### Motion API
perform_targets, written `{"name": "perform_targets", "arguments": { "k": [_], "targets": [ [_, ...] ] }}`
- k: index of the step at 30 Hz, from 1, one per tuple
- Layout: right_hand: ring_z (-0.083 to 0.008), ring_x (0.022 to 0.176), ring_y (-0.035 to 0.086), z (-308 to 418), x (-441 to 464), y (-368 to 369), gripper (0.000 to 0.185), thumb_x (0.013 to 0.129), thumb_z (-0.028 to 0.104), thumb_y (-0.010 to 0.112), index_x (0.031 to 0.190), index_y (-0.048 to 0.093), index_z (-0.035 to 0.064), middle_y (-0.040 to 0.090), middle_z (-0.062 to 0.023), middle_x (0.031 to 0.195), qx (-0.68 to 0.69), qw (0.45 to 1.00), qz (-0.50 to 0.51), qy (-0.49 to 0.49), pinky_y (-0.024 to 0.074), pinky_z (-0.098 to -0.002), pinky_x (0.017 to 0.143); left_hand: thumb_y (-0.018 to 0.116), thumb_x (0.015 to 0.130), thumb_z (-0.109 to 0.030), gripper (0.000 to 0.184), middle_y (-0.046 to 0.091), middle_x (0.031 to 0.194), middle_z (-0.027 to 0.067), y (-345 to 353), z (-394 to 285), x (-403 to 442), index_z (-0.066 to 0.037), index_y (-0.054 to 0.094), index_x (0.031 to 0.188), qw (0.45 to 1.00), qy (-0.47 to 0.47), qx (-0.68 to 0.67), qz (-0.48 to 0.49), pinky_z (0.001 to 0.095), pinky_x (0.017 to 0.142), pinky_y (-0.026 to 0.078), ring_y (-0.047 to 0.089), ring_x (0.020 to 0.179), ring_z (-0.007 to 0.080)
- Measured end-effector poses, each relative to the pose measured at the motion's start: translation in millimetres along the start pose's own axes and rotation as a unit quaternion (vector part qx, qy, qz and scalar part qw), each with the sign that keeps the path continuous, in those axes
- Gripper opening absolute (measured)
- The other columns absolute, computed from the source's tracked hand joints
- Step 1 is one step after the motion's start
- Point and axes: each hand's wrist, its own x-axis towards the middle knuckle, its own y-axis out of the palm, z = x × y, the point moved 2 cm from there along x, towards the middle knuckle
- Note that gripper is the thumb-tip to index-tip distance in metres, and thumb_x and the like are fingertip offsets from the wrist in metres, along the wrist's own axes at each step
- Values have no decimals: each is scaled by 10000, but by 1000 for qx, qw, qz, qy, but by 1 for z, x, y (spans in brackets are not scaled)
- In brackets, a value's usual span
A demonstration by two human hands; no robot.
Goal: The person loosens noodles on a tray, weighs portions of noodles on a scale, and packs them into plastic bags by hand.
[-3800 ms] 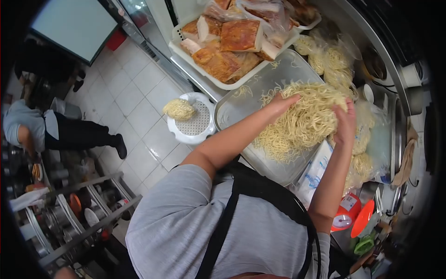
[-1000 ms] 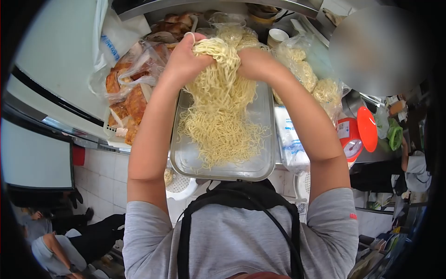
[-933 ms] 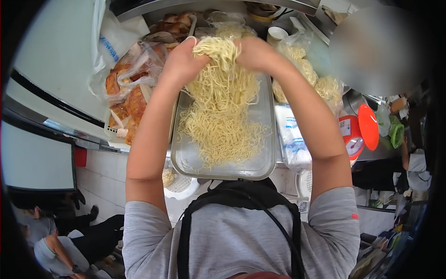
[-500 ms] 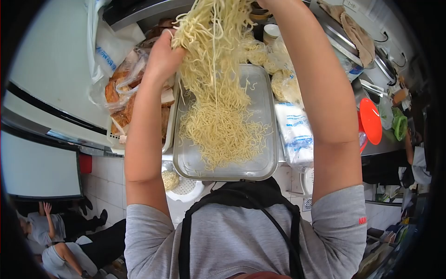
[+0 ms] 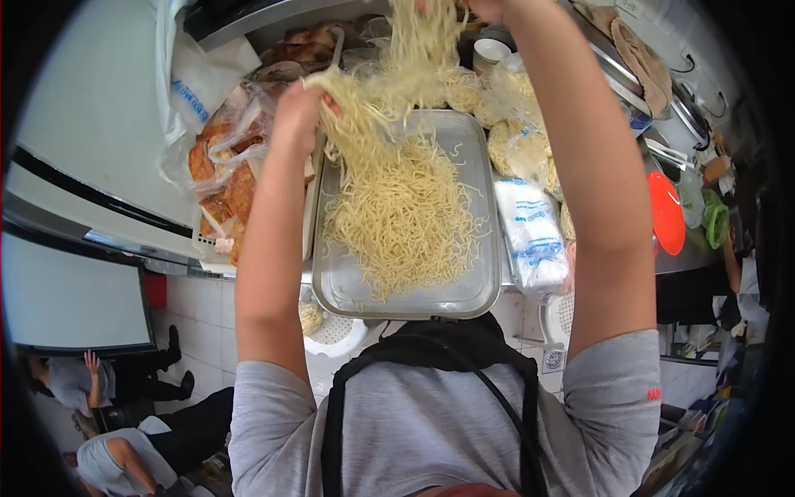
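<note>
Thin yellow noodles [image 5: 406, 215] lie in a loose heap in a shallow metal tray [image 5: 397, 300] in front of me. My left hand [image 5: 305, 109], above the tray's far left corner, is closed around a bunch of them whose strands trail down to the heap. Higher up at the top edge, my right hand [image 5: 487, 10] grips another bunch, hanging and blurred by motion. Part of that hand lies outside the picture. Between the two hands the strands have mostly separated.
Left of the tray stands a white basket [image 5: 217, 263] with browned roasted meat [image 5: 242, 195] and plastic bags. Bagged noodles [image 5: 505, 149], a white tub [image 5: 490, 51] and a pack of plastic bags [image 5: 530, 236] line the right side. A red lid [image 5: 665, 214] is farther right. Other people appear at lower left.
The lifted mass of noodles has parted into two bunches. My left hand has come down slightly, and my right hand stays high. More noodles lie on the heap in the tray.
</note>
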Motion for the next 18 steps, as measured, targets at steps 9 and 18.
{"name": "perform_targets", "arguments": {
  "k": [9,18],
  "targets": [
    [-117,733,518,-95,-55,42,342,685,179,588,990,499,50,553,-47,856,-266,963,39,0,427,-260,595,435,783,-112,86,392,511,-30,27,-47,-11,-54,482,741,987,21,-55,152,209,377,311,375,417,71],
    [-140,613,503,-47,-23,29,124,658,-4,477,771,515,30,538,-75,668,-164,983,-64,-41,429,-262,558,435,761,-94,232,551,816,57,-2,-24,12,-32,499,976,962,150,227,-36,261,578,406,496,663,118]
  ]
}}
